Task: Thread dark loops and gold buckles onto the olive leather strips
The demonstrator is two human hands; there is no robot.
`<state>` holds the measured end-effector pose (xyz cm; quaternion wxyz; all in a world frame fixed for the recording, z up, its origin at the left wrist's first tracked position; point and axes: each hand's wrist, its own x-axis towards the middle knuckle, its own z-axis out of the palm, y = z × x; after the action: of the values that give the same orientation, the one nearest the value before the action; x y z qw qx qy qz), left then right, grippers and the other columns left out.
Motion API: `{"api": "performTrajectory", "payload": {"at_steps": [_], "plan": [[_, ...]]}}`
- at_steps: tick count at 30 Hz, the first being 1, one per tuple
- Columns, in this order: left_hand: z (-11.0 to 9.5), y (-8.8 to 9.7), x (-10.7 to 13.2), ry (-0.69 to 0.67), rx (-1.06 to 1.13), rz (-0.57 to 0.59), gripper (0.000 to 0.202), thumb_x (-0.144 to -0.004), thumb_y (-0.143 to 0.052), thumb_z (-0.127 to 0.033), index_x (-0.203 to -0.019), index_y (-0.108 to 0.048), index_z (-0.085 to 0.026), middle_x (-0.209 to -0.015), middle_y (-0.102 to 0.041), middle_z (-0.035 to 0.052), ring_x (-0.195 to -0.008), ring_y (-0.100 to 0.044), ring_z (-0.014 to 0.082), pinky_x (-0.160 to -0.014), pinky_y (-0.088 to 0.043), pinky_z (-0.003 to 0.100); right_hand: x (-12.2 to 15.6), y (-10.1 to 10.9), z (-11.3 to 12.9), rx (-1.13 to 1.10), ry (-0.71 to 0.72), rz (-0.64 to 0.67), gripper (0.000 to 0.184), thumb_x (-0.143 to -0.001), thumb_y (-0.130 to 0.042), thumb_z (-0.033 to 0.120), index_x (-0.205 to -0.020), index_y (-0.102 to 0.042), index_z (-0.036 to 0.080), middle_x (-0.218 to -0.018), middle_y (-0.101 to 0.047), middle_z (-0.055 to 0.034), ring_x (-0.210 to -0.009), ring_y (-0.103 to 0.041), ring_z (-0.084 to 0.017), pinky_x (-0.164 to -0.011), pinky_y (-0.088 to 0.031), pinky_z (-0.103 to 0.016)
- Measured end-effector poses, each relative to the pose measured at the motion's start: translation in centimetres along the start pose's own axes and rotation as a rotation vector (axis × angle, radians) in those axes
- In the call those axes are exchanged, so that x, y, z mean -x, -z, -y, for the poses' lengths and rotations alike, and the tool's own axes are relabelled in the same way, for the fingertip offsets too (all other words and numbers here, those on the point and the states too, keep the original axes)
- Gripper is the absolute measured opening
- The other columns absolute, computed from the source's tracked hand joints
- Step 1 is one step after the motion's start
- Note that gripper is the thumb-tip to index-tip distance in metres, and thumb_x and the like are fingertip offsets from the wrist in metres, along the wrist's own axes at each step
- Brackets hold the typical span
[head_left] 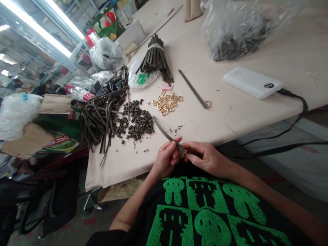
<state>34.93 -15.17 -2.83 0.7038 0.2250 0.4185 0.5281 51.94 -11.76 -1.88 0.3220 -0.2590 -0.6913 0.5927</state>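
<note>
Between my two hands, just off the table's near edge, is a dark grey strap with a gold buckle at its near end. My left hand pinches the strap a little behind the buckle. Fingers of my right hand close on the buckle end. Beyond them lies a pile of gold buckles. To its left is a heap of small dark loops. Another strap rests on the table with a single gold buckle at its near end.
A banded bundle of straps stands at the back. Finished-looking dark straps hang over the left edge. A white power bank with a black cable lies right, below a clear plastic bag of dark pieces. Small scraps dot the table.
</note>
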Motion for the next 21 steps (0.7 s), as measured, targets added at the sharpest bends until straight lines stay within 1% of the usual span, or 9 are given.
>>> {"api": "performTrajectory", "payload": {"at_steps": [3, 5, 9, 12, 15, 17, 19, 21], "plan": [[0.0, 0.1, 0.1, 0.010, 0.010, -0.010, 0.039, -0.082, -0.073, -0.041, -0.109, -0.069, -0.014, -0.048, -0.040, -0.0095, -0.034, -0.026, 0.0012, -0.036, -0.017, 0.016, -0.1, -0.5, -0.3, -0.049, -0.015, -0.037, 0.021, -0.093, -0.052, 0.018, -0.105, -0.069, 0.019, -0.094, -0.071, -0.0031, -0.081, -0.065, -0.015, -0.075, -0.052, -0.027], [0.2, 0.2, 0.1, 0.007, 0.014, -0.010, 0.040, -0.082, -0.073, -0.042, -0.111, -0.069, -0.015, -0.048, -0.041, -0.0092, -0.034, -0.026, 0.0012, -0.036, -0.017, 0.016, 0.0, -0.8, -0.6, -0.053, -0.033, -0.068, 0.017, -0.094, -0.053, 0.019, -0.102, -0.068, 0.019, -0.089, -0.070, -0.0024, -0.077, -0.064, -0.015, -0.073, -0.052, -0.026], [0.3, 0.3, 0.2, 0.009, -0.017, 0.014, 0.044, -0.082, -0.072, -0.044, -0.114, -0.068, -0.015, -0.048, -0.043, -0.0086, -0.034, -0.029, 0.0019, -0.037, -0.017, 0.017, 0.4, -1.0, -1.0, -0.052, -0.086, -0.116, 0.014, -0.095, -0.053, 0.021, -0.091, -0.066, 0.019, -0.077, -0.066, 0.0001, -0.067, -0.061, -0.013, -0.067, -0.051, -0.024], [0.4, 0.2, 0.1, 0.030, -0.059, 0.036, 0.047, -0.081, -0.072, -0.045, -0.115, -0.068, -0.014, -0.046, -0.046, -0.0078, -0.034, -0.032, 0.0031, -0.036, -0.017, 0.018, 0.6, -1.0, -1.2, -0.037, -0.122, -0.139, 0.014, -0.094, -0.054, 0.025, -0.086, -0.065, 0.020, -0.073, -0.066, 0.0006, -0.064, -0.061, -0.013, -0.065, -0.051, -0.023], [0.4, -0.1, 0.2, 0.011, -0.092, 0.049, 0.048, -0.080, -0.072, -0.045, -0.115, -0.068, -0.012, -0.044, -0.047, -0.0074, -0.034, -0.035, 0.0042, -0.037, -0.021, 0.019, 0.6, -1.0, -1.0, -0.008, -0.158, -0.141, 0.014, -0.093, -0.054, 0.030, -0.090, -0.065, 0.021, -0.074, -0.069, -0.0004, -0.065, -0.063, -0.015, -0.063, -0.052, -0.024], [0.4, -0.3, 0.4, -0.009, -0.124, 0.059, 0.048, -0.080, -0.072, -0.045, -0.114, -0.069, -0.012, -0.044, -0.049, -0.0065, -0.035, -0.038, 0.0048, -0.037, -0.025, 0.019, 0.5, -1.0, -0.8, 0.052, -0.178, -0.151, 0.016, -0.091, -0.055, 0.034, -0.087, -0.066, 0.022, -0.070, -0.069, -0.0005, -0.061, -0.063, -0.016, -0.060, -0.053, -0.025], [0.3, -0.4, 0.4, -0.024, -0.181, 0.059, 0.050, -0.078, -0.073, -0.047, -0.115, -0.070, -0.013, -0.050, -0.053, -0.0045, -0.038, -0.042, 0.0054, -0.038, -0.029, 0.019, 0.5, -0.8, -1.0, 0.153, -0.182, -0.183, 0.018, -0.086, -0.058, 0.039, -0.081, -0.067, 0.025, -0.064, -0.067, -0.0005, -0.056, -0.063, -0.019, -0.056, -0.054, -0.028], [0.2, -0.4, 0.3, -0.052, -0.249, 0.043, 0.054, -0.076, -0.074, -0.051, -0.115, -0.071, -0.014, -0.058, -0.057, -0.0023, -0.044, -0.046, 0.0061, -0.041, -0.035, 0.019, 0.4, -0.2, -2.0, 0.238, -0.200, -0.246, 0.019, -0.081, -0.061, 0.045, -0.083, -0.070, 0.029, -0.061, -0.067, -0.0011, -0.052, -0.064, -0.022, -0.052, -0.055, -0.031]]}}
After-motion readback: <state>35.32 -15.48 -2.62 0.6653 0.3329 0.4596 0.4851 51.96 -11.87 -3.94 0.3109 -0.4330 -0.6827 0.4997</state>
